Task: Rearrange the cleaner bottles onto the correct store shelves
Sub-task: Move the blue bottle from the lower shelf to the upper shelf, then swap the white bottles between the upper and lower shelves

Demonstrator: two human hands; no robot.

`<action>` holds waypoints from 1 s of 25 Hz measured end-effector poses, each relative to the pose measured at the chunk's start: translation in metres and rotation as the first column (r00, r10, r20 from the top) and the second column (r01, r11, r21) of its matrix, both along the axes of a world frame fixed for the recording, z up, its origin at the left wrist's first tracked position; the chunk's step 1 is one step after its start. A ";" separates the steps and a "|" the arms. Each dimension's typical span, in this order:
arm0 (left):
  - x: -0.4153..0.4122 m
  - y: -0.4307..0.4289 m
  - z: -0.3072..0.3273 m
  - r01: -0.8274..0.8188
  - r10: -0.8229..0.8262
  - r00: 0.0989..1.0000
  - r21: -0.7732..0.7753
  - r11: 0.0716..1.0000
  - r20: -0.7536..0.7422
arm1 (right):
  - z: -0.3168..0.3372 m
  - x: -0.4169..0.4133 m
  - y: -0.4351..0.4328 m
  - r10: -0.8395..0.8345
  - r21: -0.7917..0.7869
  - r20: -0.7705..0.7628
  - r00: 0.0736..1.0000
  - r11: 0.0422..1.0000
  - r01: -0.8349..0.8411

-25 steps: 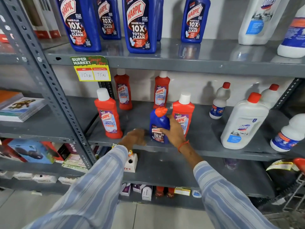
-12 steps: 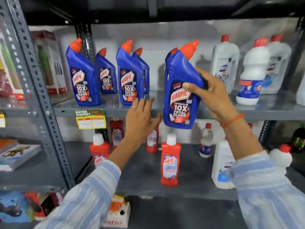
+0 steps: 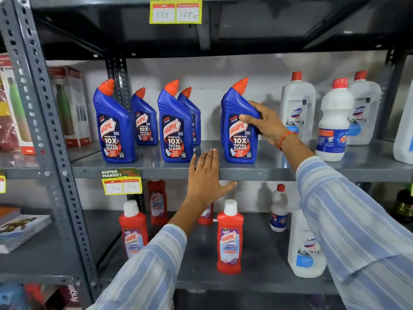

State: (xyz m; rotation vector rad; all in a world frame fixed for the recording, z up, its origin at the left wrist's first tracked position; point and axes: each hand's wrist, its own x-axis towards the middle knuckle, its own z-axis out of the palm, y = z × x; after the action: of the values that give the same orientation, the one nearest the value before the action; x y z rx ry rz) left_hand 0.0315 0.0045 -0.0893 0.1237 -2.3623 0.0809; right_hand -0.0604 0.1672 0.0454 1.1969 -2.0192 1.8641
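Note:
My right hand [image 3: 266, 124] grips a blue Harpic bottle [image 3: 238, 130] with an orange cap, standing upright on the upper grey shelf [image 3: 268, 170] to the right of several other blue Harpic bottles [image 3: 175, 128]. Another blue bottle stands close behind the gripped one, mostly hidden. My left hand [image 3: 205, 180] is open, fingers spread, against the front edge of that shelf and holds nothing. On the lower shelf [image 3: 257, 280] stand red Harpic bathroom cleaner bottles [image 3: 230, 238] with white caps.
White Domex bottles [image 3: 298, 108] and a white Rin bottle [image 3: 331, 121] stand at the right of the upper shelf. A large white Domex bottle [image 3: 305, 249] and a small white one [image 3: 278, 209] stand below. Yellow price tags [image 3: 121, 182] hang on the shelf edges. A perforated upright [image 3: 44, 121] stands at left.
My right hand lifted the blue bottle from the lower shelf up to the upper shelf and set it down among the blue ones. My left hand rose to the upper shelf's edge.

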 end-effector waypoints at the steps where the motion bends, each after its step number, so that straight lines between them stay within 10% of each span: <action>1: 0.000 0.000 0.000 0.007 -0.007 1.000 0.007 1.000 0.002 | 0.001 -0.004 -0.001 0.015 0.007 0.032 0.999 1.000 -0.015; 14: -0.001 0.001 -0.001 0.029 -0.029 0.999 0.003 1.000 -0.032 | -0.003 -0.006 0.000 0.038 0.000 0.178 0.983 0.999 -0.039; 19: -0.003 0.029 0.005 0.122 -0.122 0.973 -0.014 0.992 -0.198 | -0.018 0.009 0.007 -0.299 -0.285 0.055 0.953 0.910 0.302; 25: -0.034 0.121 0.020 0.182 -0.189 0.942 -0.051 0.982 -0.278 | -0.038 -0.001 0.085 -0.815 -0.528 -0.272 0.512 0.571 0.629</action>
State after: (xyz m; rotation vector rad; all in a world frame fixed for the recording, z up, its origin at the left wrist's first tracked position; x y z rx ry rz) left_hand -0.0026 0.1254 -0.0691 -0.0958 -2.0756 0.0004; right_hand -0.0613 0.2526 0.0076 0.4609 -1.4271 1.2215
